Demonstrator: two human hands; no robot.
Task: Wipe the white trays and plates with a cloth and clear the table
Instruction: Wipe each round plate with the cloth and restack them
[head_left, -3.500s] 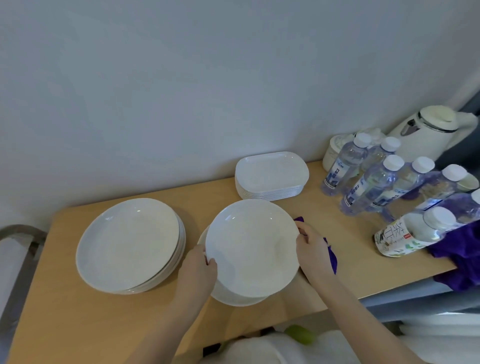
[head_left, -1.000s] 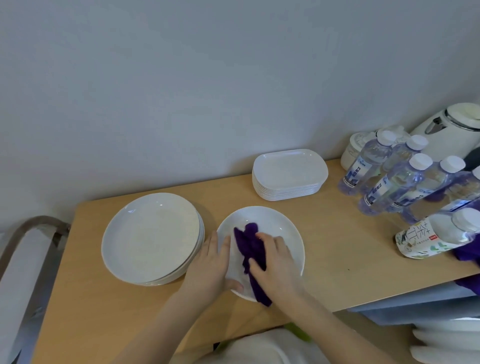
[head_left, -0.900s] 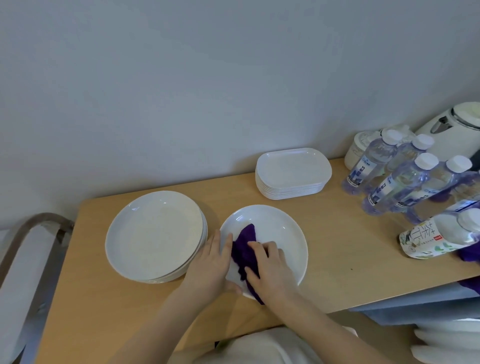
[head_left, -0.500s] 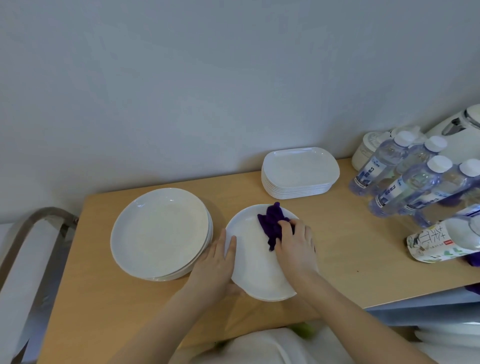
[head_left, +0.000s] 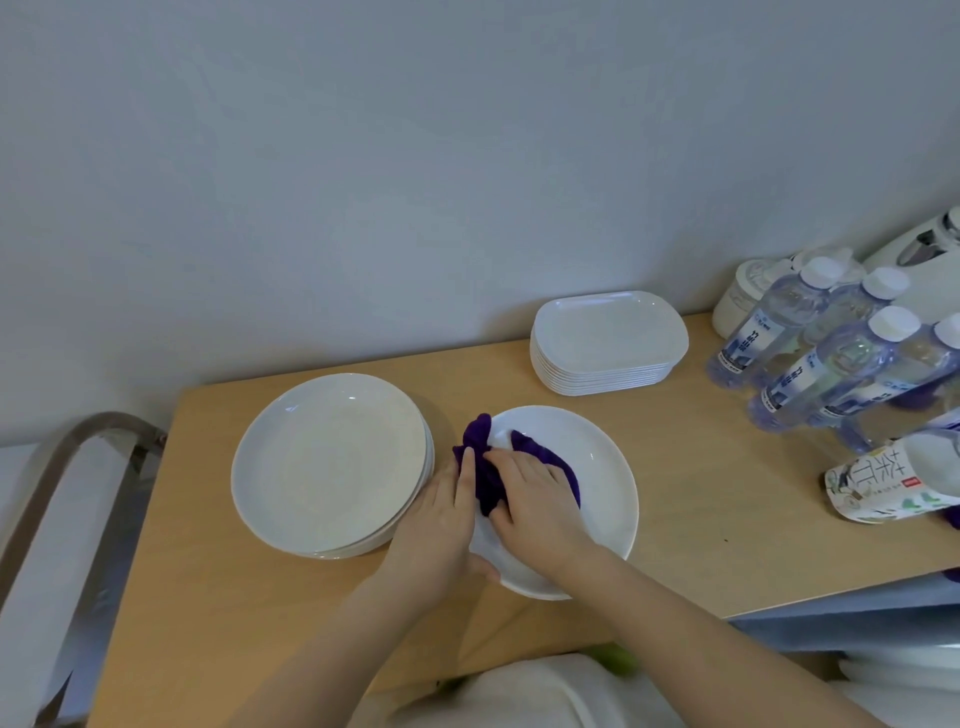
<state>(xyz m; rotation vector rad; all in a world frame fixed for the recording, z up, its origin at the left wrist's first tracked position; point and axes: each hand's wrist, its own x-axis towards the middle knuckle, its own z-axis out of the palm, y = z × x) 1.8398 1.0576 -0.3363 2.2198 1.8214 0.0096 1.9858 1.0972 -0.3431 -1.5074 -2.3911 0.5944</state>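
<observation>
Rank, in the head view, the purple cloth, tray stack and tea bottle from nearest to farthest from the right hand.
From the right hand:
1. Purple cloth, under its fingers on the plate.
2. Tray stack, behind, by the wall.
3. Tea bottle, lying far right.

Two bare forearms reaching up from the lower edge toward the single white plate (head_left: 597, 483), converging over its near-left part. Left hand (head_left: 441, 525) laid at the plate's left rim, fingers straight and together pointing away, thumb hooked over the near rim. Right hand (head_left: 535, 499) palm-down on the plate's left half, fingers spread and lightly bent, pressing the purple cloth (head_left: 485, 467) flat against the plate. Hands just beside each other, nearly touching.
</observation>
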